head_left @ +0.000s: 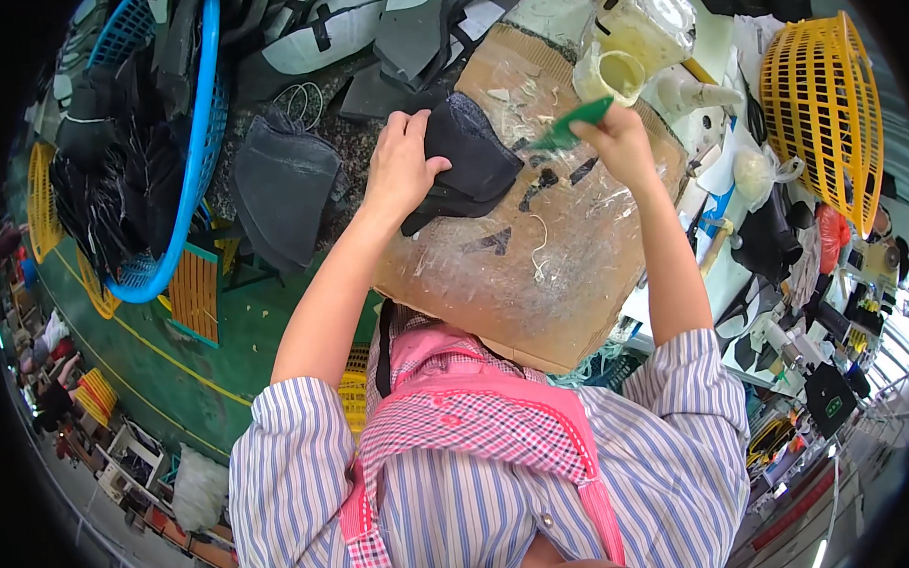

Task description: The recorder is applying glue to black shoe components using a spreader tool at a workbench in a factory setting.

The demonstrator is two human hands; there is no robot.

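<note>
My left hand [398,168] grips the left edge of a small stack of dark, curved cut pieces [478,161], with the thumb on top. The pieces lie on a worn sheet of brown cardboard [575,290] smeared with pale residue. A lighter, rough band runs along the top piece's upper edge. In my right hand [618,146] is a green flat, pointed tool [569,127], held over the cardboard to the right of the stack. Just beyond that hand stands a cloudy plastic container [641,22] with an open round mouth.
On the left hangs a blue basket [208,112] full of dark pieces. Beside it lies another stack of dark pieces [283,185]. More cut pieces [406,35] cover the far side. A yellow basket [824,116] stands at the far right. Black scraps [541,189] and thread dot the cardboard.
</note>
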